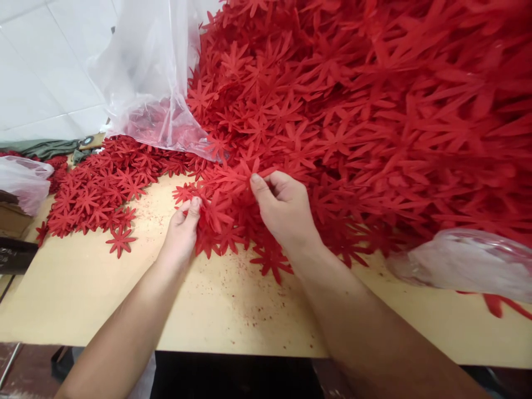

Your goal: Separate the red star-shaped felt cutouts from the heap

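A huge heap of red star-shaped fabric flower cut-outs (357, 105) covers the right and back of a tan table (233, 310). My right hand (282, 208) pinches a bunch of the red flower cut-outs (233, 180) at the heap's front edge, thumb on top. My left hand (183, 230) grips the left side of the same bunch, fingers curled under it. A flatter spread of the same cut-outs (100, 188) lies to the left of my hands.
A clear plastic bag (149, 77) stands open at the back left, spilling flowers. Another clear bag (469, 263) lies at the right front. A small bag (22, 180) and a dark object (14, 255) sit at the left edge. Red crumbs dot the table.
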Demonstrator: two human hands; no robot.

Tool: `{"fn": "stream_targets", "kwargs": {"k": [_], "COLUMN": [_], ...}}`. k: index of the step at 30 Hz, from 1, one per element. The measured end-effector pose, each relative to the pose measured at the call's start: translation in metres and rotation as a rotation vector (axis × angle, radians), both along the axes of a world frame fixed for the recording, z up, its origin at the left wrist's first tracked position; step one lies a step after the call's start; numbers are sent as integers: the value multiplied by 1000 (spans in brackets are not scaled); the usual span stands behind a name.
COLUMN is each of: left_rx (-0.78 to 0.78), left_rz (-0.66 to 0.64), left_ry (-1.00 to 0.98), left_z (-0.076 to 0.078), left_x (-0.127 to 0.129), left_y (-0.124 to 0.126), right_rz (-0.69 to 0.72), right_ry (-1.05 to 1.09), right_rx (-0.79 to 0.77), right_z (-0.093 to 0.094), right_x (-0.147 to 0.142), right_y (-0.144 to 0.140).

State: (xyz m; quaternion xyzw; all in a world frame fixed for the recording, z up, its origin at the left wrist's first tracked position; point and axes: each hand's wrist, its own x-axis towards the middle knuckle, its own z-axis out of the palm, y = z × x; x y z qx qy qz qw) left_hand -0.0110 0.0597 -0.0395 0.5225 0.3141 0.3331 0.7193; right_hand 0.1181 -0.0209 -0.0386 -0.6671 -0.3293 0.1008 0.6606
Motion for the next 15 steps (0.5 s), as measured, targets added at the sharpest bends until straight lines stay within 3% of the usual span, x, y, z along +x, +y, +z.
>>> {"fn": "stream_targets", "kwargs": {"k": [7,11,15], "left_rx": [-192,-172,-144], "left_rz": [49,43,17], "left_ry": [28,21,3], "left_z": [-5,-6,-3], "left_x": [3,2,0], "left_y": [3,4,2], "right_rz": [-305,-199,63], "right_ry": [-480,-688,-428], "right_rx": [-75,-84,-27], "right_z": [-22,-14,-14], "right_x": [21,4,-22], "right_y": [5,1,4]}}
